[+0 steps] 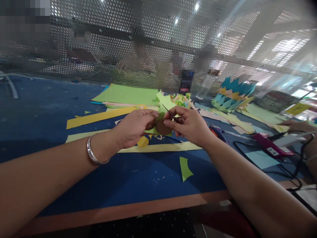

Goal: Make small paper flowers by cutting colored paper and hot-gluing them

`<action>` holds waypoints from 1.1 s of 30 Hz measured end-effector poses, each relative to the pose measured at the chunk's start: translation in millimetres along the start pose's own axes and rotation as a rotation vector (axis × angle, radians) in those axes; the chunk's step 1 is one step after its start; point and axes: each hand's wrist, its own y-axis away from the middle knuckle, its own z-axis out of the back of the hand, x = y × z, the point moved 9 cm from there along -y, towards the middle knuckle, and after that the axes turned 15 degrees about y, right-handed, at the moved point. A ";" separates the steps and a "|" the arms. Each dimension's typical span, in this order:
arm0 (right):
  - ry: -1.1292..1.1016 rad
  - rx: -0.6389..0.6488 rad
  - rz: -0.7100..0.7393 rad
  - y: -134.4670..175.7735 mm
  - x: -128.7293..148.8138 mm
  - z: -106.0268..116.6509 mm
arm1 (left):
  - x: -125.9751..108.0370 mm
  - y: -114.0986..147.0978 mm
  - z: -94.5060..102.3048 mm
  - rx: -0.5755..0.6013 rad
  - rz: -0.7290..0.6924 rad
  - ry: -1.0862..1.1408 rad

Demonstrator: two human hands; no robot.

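My left hand (137, 127), with a silver bangle on its wrist, pinches a piece of green paper (166, 100) above the table. A round brown disc (162, 127) lies against the paper between my hands. My right hand (188, 125) is closed around small dark scissors (170, 113), the thin tip pointing up and left over the paper. Its thumb and fingertip are close to the disc's right edge; whether they touch it I cannot tell. Below my left fingers lies a yellow paper circle (143, 141). Nearer me is a green offcut (185, 169) with curved edges.
Green sheets (131, 94) are stacked at the back. A yellow strip (99, 118) and a pale strip (160, 147) cross the blue table (119, 185). On the right stand a layered paper crown shape (232, 96) and a purple power strip (272, 147) with cables. Another person's hand (297, 126) is at far right.
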 end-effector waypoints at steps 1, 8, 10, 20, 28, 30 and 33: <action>-0.001 -0.001 0.001 0.1 0.4 0.4 | 0.5 0.2 -0.5 0.012 0.008 0.008; -0.037 -0.055 -0.005 0.0 2.6 4.6 | 1.6 3.2 -12.3 0.199 -0.007 0.079; -0.022 -0.103 -0.004 0.6 3.1 9.5 | -0.1 2.8 -10.8 0.182 -0.028 0.080; 0.056 -0.166 -0.113 5.1 -8.8 22.8 | -19.5 1.9 5.8 -0.044 -0.146 0.145; -0.136 -0.030 -0.164 3.7 -13.0 6.8 | -24.9 -1.2 6.8 -0.018 -0.210 0.233; -0.183 -0.013 -0.167 3.9 -13.1 5.3 | -23.9 -1.7 6.9 -0.009 -0.205 0.253; -0.252 -0.006 -0.157 3.9 -11.0 4.8 | -19.9 -0.9 6.1 -0.008 -0.168 0.266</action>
